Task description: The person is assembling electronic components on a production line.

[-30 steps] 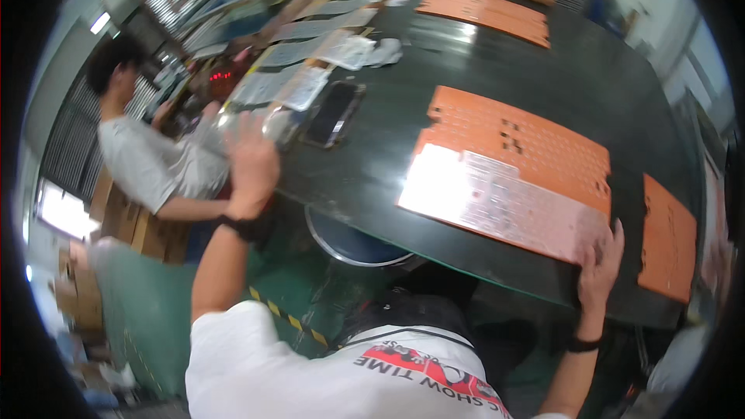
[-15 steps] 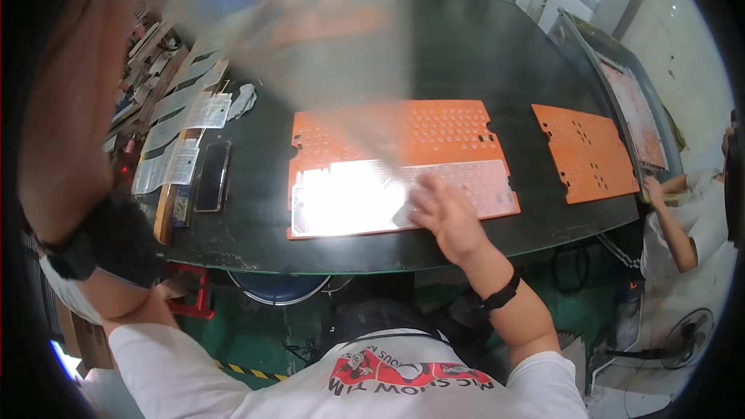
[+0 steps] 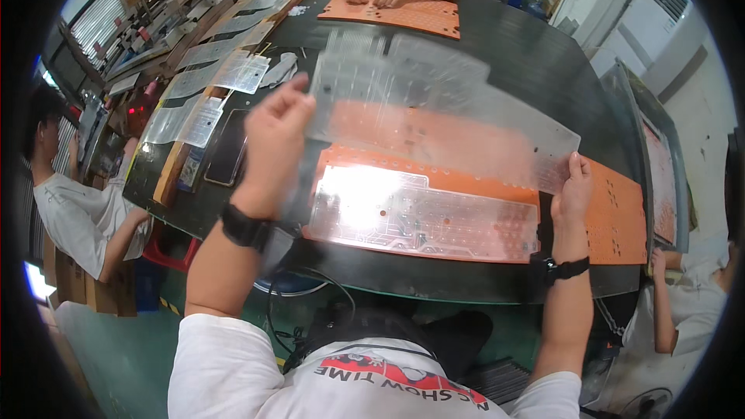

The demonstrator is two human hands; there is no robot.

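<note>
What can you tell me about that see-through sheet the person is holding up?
The clear sheet looks like thin, flexible plastic film, long and stepped in outline, with faint rows of printed traces. It hangs tilted in the air above the orange mat, which shows through it. The left hand pinches its left edge, and the right hand its right corner.

You've got a clear, flexible plastic membrane sheet (image 3: 434,112) with a stepped outline lifted off the black worktop (image 3: 528,46), held tilted over its near half. Below it lies a second clear printed sheet (image 3: 423,217), flat on an orange perforated rubber mat (image 3: 613,213) near the worktop's near edge, glare on its left part.
</note>
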